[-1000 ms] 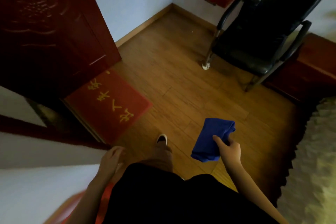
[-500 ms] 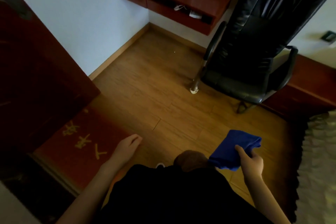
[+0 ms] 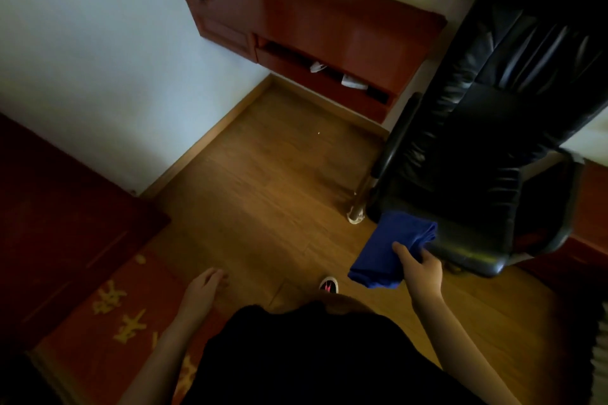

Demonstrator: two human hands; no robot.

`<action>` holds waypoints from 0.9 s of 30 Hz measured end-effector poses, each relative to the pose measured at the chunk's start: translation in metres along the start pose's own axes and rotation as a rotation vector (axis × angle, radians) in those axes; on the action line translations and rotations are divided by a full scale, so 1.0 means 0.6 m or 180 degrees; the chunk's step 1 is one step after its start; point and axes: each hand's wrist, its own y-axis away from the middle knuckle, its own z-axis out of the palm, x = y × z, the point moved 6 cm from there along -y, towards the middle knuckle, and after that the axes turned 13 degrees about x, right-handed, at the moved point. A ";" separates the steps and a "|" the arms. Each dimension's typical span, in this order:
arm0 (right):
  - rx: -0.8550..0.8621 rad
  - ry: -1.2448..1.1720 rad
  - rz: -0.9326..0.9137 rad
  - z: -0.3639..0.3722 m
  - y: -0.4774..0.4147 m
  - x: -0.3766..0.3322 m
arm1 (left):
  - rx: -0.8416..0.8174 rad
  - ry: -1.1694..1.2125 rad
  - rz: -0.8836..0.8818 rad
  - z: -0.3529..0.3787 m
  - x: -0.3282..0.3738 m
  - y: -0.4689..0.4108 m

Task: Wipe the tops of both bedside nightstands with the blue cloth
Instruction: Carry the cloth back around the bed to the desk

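My right hand (image 3: 422, 270) grips the folded blue cloth (image 3: 388, 250) and holds it in the air above the wooden floor, just in front of the black chair's seat. My left hand (image 3: 202, 288) hangs at my side over the edge of the red mat, fingers loosely apart and holding nothing. A reddish-brown nightstand (image 3: 592, 200) shows only as a sliver at the right edge, mostly hidden behind the chair.
A black leather armchair (image 3: 487, 141) stands ahead on the right. A wall-mounted red-brown desk (image 3: 316, 16) with an open shelf fills the far corner. A dark red door (image 3: 59, 214) and a red doormat (image 3: 108, 322) lie to the left. My foot (image 3: 329, 284) steps on the wooden floor.
The view has swung up and right, away from the door and mat, and closer to the chair and desk. My right hand with the cloth now overlaps the chair's seat.
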 end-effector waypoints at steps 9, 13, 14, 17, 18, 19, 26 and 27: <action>0.0051 0.0051 0.0056 0.069 -0.164 -0.154 | -0.0222 0.0020 0.0340 0.102 0.281 -0.163; 0.0331 0.0089 0.0218 0.074 -0.244 -0.183 | -0.0579 -0.0230 0.0520 0.172 0.398 -0.244; 0.0423 0.0073 0.0235 0.075 -0.263 -0.191 | -0.0694 -0.0290 0.0613 0.191 0.432 -0.266; 0.0658 0.0021 0.0296 0.089 -0.317 -0.223 | -0.1007 -0.0426 0.0851 0.250 0.538 -0.331; 0.0730 0.0001 0.0316 0.097 -0.332 -0.238 | -0.1105 -0.0490 0.0950 0.268 0.576 -0.352; 0.0807 -0.0034 0.0334 0.105 -0.346 -0.254 | -0.1204 -0.0580 0.1067 0.286 0.616 -0.372; 0.0958 -0.0245 0.0306 0.205 -0.434 -0.402 | -0.1724 -0.1263 0.1846 0.371 0.866 -0.483; 0.0963 -0.0227 0.0250 0.223 -0.446 -0.427 | -0.1651 -0.1298 0.2017 0.379 0.897 -0.494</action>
